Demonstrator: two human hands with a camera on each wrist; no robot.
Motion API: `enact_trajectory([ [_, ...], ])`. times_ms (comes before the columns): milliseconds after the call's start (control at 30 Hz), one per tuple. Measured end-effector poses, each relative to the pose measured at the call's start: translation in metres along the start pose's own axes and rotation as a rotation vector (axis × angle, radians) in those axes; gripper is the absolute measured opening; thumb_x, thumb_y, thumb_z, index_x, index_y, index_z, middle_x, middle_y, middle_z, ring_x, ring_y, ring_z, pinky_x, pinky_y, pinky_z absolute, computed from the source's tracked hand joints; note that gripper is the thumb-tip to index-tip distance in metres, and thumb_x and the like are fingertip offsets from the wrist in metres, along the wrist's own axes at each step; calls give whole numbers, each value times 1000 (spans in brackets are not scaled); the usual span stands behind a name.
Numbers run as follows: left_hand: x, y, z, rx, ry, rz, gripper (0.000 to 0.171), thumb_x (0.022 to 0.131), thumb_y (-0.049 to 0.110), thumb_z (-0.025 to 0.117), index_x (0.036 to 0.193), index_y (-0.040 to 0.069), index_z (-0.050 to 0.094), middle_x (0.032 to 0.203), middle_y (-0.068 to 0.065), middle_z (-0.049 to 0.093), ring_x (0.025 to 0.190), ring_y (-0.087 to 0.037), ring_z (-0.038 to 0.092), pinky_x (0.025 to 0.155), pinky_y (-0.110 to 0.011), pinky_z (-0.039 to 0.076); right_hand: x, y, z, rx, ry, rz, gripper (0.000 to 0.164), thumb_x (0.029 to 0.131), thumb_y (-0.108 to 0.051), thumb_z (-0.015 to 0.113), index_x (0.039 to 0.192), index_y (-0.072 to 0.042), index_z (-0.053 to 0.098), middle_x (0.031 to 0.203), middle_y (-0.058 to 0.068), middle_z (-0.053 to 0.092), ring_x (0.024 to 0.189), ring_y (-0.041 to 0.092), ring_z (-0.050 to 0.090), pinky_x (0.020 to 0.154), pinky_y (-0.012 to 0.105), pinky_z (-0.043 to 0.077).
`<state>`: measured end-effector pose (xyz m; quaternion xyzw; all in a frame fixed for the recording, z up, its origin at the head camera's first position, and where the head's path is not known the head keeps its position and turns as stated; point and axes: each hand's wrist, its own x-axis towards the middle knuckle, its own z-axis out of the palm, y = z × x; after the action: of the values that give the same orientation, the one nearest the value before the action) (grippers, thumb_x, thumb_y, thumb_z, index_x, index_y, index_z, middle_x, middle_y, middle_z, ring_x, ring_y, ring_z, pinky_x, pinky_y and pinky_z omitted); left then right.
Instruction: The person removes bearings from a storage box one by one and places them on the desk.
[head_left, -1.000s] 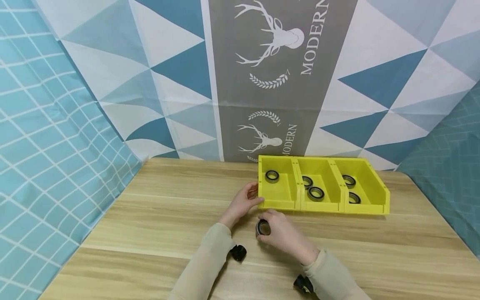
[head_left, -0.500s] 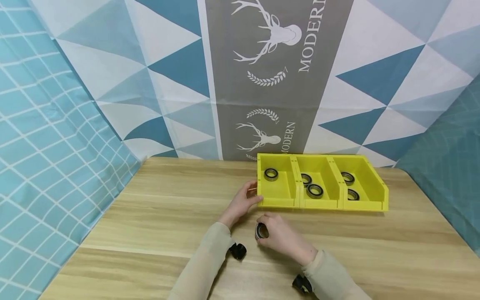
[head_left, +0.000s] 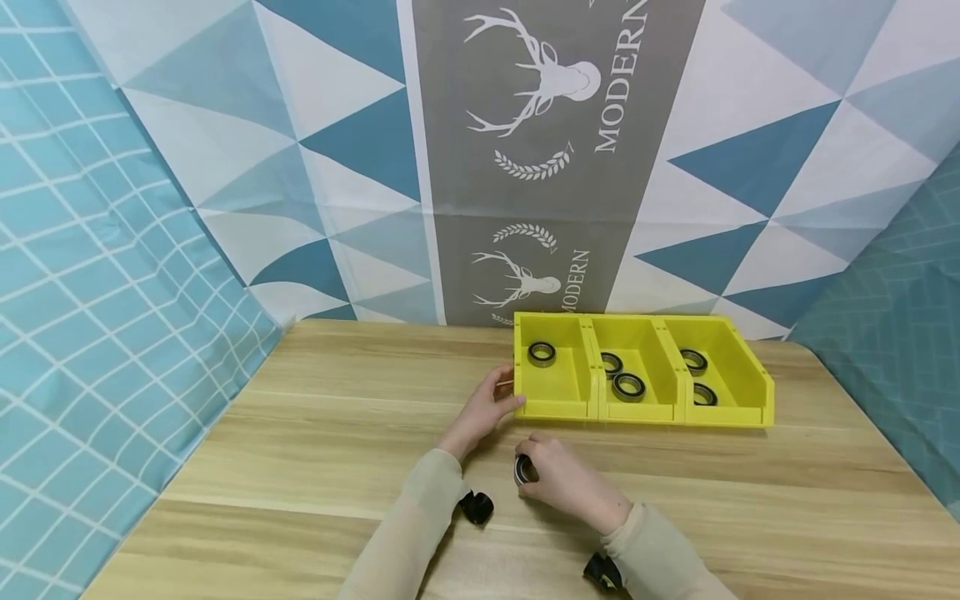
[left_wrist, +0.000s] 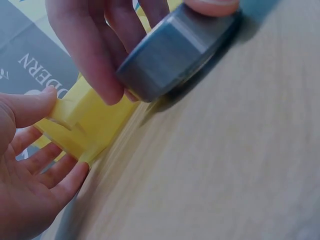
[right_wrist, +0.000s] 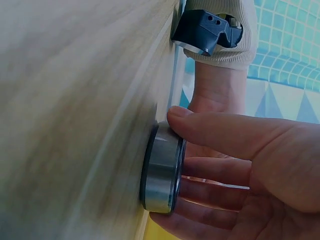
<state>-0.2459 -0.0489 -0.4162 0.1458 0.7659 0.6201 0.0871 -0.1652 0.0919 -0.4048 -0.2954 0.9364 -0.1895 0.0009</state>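
A ball bearing point(head_left: 519, 471) is gripped between the thumb and fingers of the right hand point(head_left: 568, 483), just in front of the row of yellow bins and low over the bench point(head_left: 337, 467); whether the bench is touched cannot be told. In the head view, part of its ring is covered by the hand.

The front corner of the left bin point(head_left: 558, 392) is held lightly by the left hand point(head_left: 480, 412), with the thumb at the front edge and the other fingers against the outer side wall.

One loose bearing point(head_left: 542, 363) is lying towards the back of the left bin. In the middle bin point(head_left: 647, 343), two bearings point(head_left: 628, 397) are lying close together, the rear one partly hidden by the partition. Two more rings point(head_left: 697, 369) are set apart in the right bin point(head_left: 731, 367), both partly cut off from sight by its left wall.

Between the held bearing and the bin floors stand the low front walls. A black wrist camera point(head_left: 477, 507) is worn on the left wrist, and another device point(head_left: 602, 571) on the right, both close above the bench. Behind, a patterned backdrop point(head_left: 457, 167) is hung, printed with stag heads and "MODERN"; a blue grid cloth point(head_left: 82, 292) is draped at the left.
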Motion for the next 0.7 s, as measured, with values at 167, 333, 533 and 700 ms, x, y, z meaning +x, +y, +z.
enact_trajectory([
  [167,1,-3,0,14,-4,-2,52,82,11,56,128,10,32,128,-11,37,118,-27,34,94,-38,32,0,1,2,-5,-5,-17,38,62,-19,72,93,-2,59,82,3,55,71,13,53,63,21,47],
  [333,9,-13,-2,3,-9,-2,54,81,16,57,129,13,32,129,-10,37,118,-26,34,95,-39,31,0,1,2,-17,-18,-27,36,63,-18,72,93,-3,59,82,3,55,71,12,53,63,21,47],
  [533,16,-26,-2,23,8,8,55,80,20,58,128,19,32,128,-4,38,117,-21,35,94,-36,33,1,2,1,-20,-33,-20,36,65,-19,71,95,-3,59,83,3,54,70,12,52,61,20,46],
  [700,15,-27,-1,24,0,0,54,81,20,58,128,19,32,128,-4,38,118,-21,35,94,-36,33,-1,2,1,-41,-44,-29,38,65,-20,71,96,-4,59,84,4,54,72,13,52,63,23,47],
])
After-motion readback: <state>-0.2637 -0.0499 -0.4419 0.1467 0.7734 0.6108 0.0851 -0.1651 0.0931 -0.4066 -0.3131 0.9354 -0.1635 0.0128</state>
